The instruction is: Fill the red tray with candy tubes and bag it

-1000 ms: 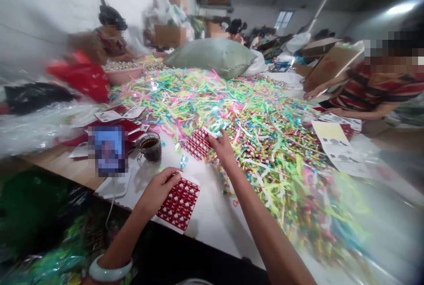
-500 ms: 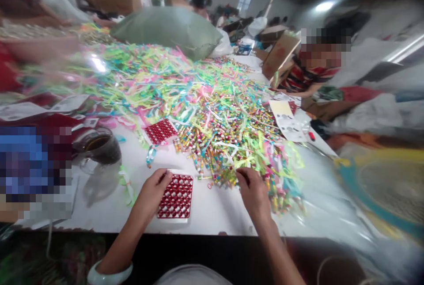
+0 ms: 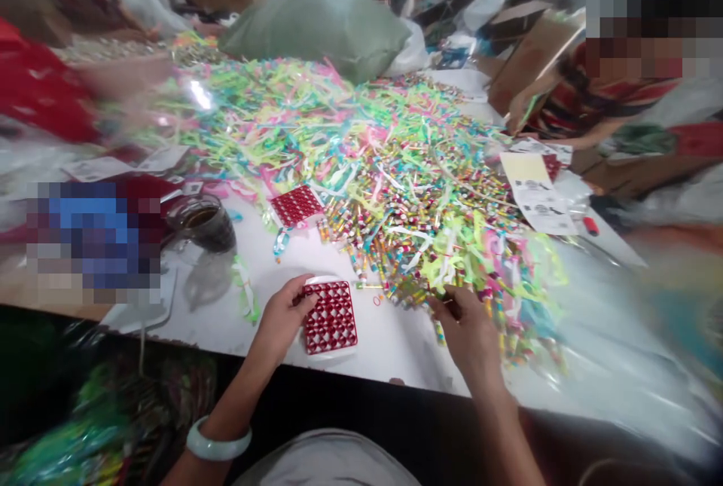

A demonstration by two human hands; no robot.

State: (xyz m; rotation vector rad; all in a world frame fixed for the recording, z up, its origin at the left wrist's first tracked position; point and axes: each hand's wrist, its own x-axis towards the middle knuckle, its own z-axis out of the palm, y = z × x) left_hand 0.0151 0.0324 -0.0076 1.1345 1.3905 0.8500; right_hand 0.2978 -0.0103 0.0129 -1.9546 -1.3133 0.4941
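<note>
i have the left hand (image 3: 282, 320) pinching the red lattice (image 3: 332, 320) by its edge over the white table (image 3: 392, 354), likely for steadiness, the right hand (image 3: 470, 331) apart at the heap (image 3: 389, 203), its grip unclear.

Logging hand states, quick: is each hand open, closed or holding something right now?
Left hand: closed, holding the near red grid.
Right hand: curled at the pile; can't tell if it grips anything.

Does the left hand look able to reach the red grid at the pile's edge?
Probably yes: between the left hand and that farther red grid seem to lie only white tabletop and a small blue piece. The hand, though, holds the nearer red grid and might need freeing.
</note>
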